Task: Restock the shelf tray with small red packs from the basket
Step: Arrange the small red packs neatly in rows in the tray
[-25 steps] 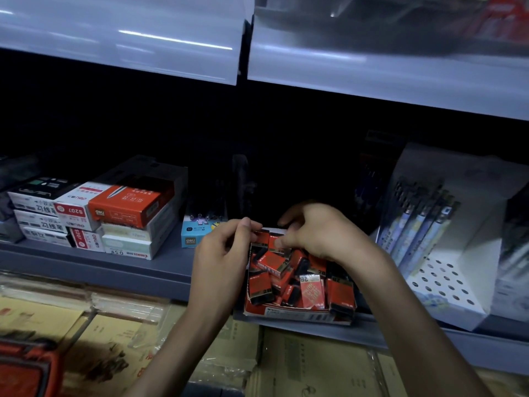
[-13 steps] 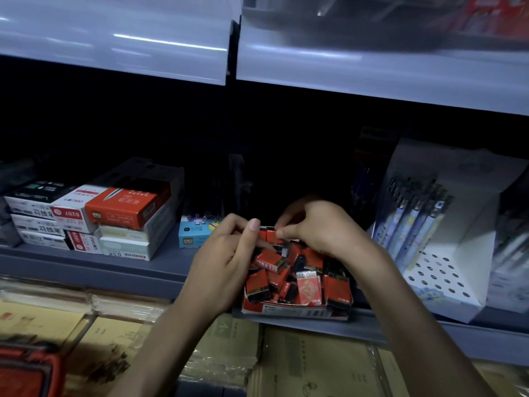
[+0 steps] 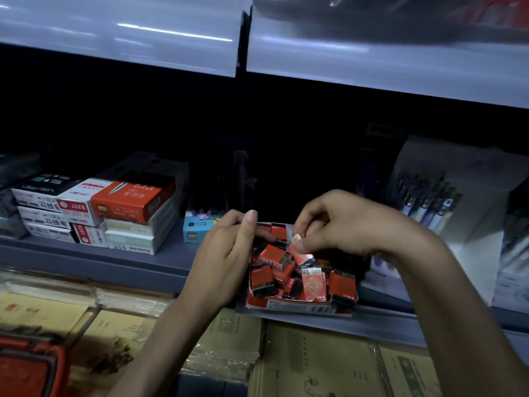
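Observation:
A red cardboard shelf tray (image 3: 297,310) sits at the front edge of the grey shelf, and several small red packs (image 3: 262,279) lie jumbled in it. My right hand (image 3: 340,224) hovers over the tray's back half and pinches one small red pack (image 3: 305,257) between thumb and fingertips. My left hand (image 3: 226,253) is at the tray's back left corner, thumb up and fingers curled over the packs there. Whether it holds a pack is hidden. A corner of the red basket (image 3: 28,365) shows at the bottom left.
Stacked stationery boxes (image 3: 123,202) stand on the shelf to the left, with a small blue box (image 3: 197,229) next to my left hand. A white pen display (image 3: 429,207) stands to the right. Wrapped brown paper packs (image 3: 315,362) lie on the level below. An upper shelf rail (image 3: 372,64) overhangs.
My right hand has risen slightly off the pile with a red pack pinched in its fingers. My left hand stays at the tray's back left corner.

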A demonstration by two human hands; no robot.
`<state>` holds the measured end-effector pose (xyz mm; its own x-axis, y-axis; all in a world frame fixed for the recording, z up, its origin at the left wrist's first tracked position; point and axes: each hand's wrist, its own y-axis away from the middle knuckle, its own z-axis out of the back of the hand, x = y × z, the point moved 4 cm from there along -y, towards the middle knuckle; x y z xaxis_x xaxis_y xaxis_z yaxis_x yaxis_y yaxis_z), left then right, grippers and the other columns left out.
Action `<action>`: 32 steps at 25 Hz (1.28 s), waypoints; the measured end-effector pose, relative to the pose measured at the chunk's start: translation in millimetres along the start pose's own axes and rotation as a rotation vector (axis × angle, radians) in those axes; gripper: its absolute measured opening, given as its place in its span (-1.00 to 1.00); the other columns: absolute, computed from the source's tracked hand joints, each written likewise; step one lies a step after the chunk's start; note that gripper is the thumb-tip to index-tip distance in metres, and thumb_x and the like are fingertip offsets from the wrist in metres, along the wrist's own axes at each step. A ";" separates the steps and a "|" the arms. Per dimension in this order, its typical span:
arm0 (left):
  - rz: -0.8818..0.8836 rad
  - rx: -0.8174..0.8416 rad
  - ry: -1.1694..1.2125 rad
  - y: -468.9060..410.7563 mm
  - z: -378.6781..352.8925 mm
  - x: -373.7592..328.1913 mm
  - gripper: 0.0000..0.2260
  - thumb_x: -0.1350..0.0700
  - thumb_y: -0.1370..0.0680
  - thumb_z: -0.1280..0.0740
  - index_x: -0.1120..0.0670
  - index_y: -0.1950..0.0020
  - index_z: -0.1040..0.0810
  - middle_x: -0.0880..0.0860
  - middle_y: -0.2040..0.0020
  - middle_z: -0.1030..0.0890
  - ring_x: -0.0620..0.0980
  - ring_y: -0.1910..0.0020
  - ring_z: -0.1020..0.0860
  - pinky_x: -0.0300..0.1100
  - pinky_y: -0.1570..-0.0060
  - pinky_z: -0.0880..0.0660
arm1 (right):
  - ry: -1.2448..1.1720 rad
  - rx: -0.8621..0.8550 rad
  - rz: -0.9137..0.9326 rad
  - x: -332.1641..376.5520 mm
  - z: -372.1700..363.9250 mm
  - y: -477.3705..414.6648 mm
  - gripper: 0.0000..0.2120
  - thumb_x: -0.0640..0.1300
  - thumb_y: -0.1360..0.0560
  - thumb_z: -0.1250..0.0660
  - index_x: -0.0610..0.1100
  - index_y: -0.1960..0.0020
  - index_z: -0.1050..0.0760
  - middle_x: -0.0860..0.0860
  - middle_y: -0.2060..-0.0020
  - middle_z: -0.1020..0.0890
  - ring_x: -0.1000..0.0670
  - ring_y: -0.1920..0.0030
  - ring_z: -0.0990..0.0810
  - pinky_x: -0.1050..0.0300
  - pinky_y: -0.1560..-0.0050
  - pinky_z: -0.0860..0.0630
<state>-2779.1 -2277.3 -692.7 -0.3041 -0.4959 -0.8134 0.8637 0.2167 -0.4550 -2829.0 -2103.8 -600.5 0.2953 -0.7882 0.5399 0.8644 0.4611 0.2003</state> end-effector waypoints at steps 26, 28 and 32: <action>0.104 -0.053 0.455 -6.2 2.6 -18.1 -0.88 0.13 -0.53 -0.50 0.04 -0.07 -0.74 0.06 0.06 -0.76 0.17 0.00 -0.69 0.25 -0.13 -0.60 | -0.466 -0.195 0.292 2.6 -3.8 -10.5 -0.82 -0.15 -0.49 -0.52 -0.13 -0.06 -0.63 -0.12 0.14 -0.75 -0.16 0.17 -0.75 -0.03 0.07 -0.69; 0.133 -0.058 0.472 -6.6 2.9 -17.5 -0.90 0.15 -0.51 -0.52 0.08 -0.02 -0.73 0.07 0.07 -0.75 0.16 0.00 -0.69 0.28 -0.13 -0.60 | -0.525 -0.230 0.279 -1.0 0.3 -6.5 -0.77 -0.21 -0.43 -0.56 -0.17 -0.05 -0.64 -0.11 0.17 -0.76 -0.08 0.15 -0.77 0.14 0.10 -0.68; 0.112 -0.095 0.425 -7.1 4.6 -15.0 -0.94 0.14 -0.58 -0.46 0.02 -0.01 -0.73 0.01 0.10 -0.75 0.09 0.04 -0.70 0.00 -0.04 -0.65 | -0.459 -0.343 0.205 -12.6 4.4 -13.0 -0.85 -0.18 -0.46 -0.54 0.02 0.02 -0.68 0.03 0.17 -0.76 0.05 0.14 -0.74 0.21 0.07 -0.65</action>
<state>-2778.8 -2275.2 -675.7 -0.3660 -0.0800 -0.9272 0.8661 0.3353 -0.3708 -2845.8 -2098.0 -606.3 0.3299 -0.4058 0.8523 0.9129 0.3672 -0.1784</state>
